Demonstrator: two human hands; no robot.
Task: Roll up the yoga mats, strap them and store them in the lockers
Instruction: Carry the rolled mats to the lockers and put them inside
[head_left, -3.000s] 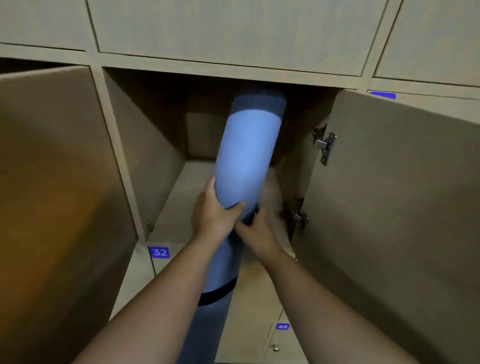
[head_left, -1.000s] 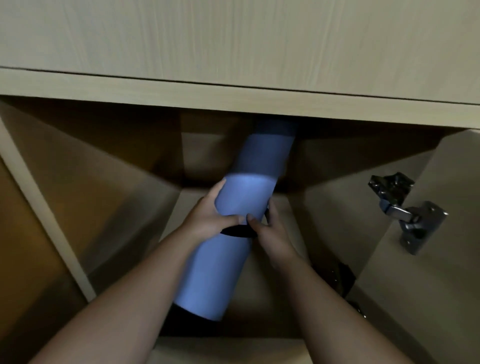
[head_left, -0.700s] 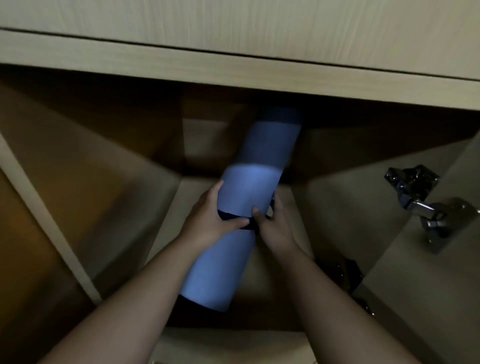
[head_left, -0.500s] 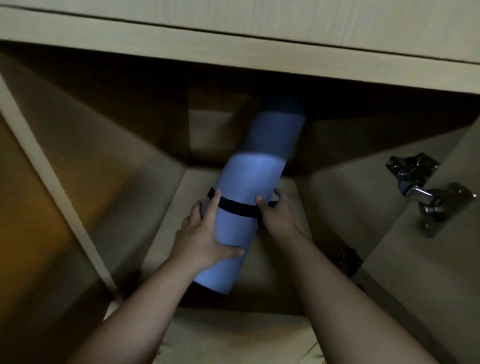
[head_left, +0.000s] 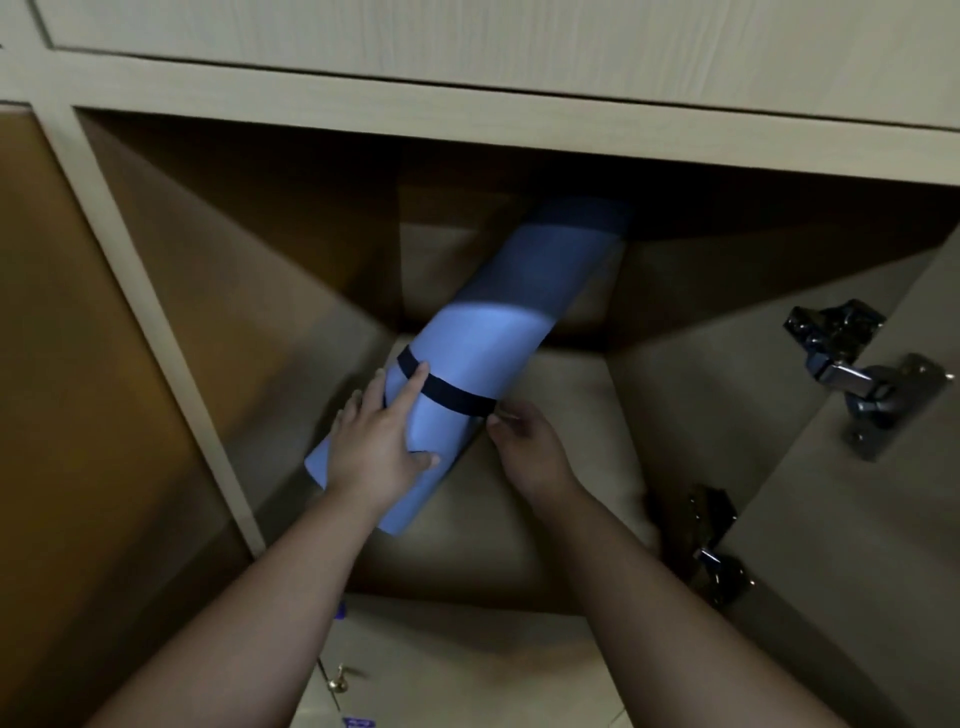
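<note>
The left hand (head_left: 376, 452) lies flat on the near end of the rolled mat (head_left: 478, 358), fingers spread and pressing, one fingertip on the black strap (head_left: 449, 395). The right hand (head_left: 524, 441) touches the roll's right side by the strap, fingers curled; whether it pinches anything is hard to tell. The mat slants inside the open locker (head_left: 566, 415), far end high at the back. Let go, it could slide out.
</note>
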